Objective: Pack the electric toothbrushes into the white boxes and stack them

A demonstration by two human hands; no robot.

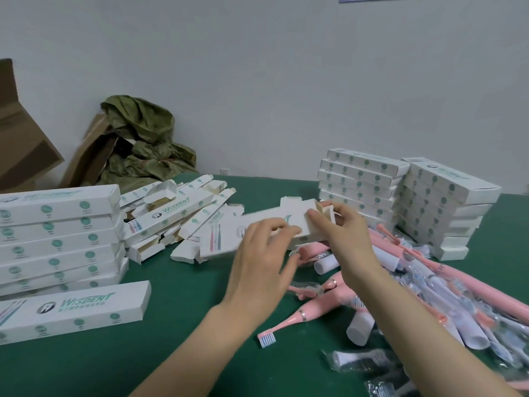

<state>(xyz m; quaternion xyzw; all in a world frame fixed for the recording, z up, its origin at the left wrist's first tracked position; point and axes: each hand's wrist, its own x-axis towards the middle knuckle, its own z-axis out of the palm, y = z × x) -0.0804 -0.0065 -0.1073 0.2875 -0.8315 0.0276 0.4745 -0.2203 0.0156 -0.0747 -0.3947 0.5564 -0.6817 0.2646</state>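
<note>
Over the green table [177, 339], both forearms reach forward, left hand [264, 262] and right hand [340, 224] fingers pinching one white box [269, 224].

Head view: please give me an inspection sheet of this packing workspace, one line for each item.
Surface: green table, mostly covered.
Job's things: pink toothbrushes heaped at right; left stack and right stack of closed boxes; open boxes loose at centre.
Clutter: wrapped brush heads, white rolls among the toothbrushes.
Hands: left hand and right hand hold one white box; right fingers at its end flap.
Cables: nothing seen.
Surroundings: white wall, cardboard cartons, crumpled green bag.
</note>
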